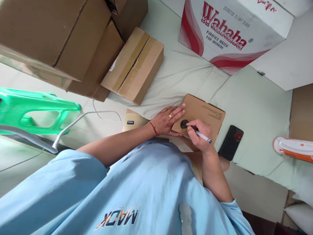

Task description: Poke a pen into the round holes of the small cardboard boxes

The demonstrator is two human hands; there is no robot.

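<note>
A small brown cardboard box [205, 111] with printed text near its far right corner lies at the near edge of the cloth-covered surface. My left hand [166, 120], with a ring and a red bracelet, rests on the box's left part, its fingers stretched out flat. Between the fingers of my right hand [201, 133] is a white pen [203, 136] with a dark end. The front of the pen meets a dark round mark [184, 124] on the box; its tip is partly hidden by my fingers.
A black phone [231, 143] lies right of the box. Beyond are a taped carton [135, 65], a Wahaha carton [227, 36] and stacked cartons [44, 29]. A green stool [41, 111] stands left; a white-orange cylinder [293, 148] lies right.
</note>
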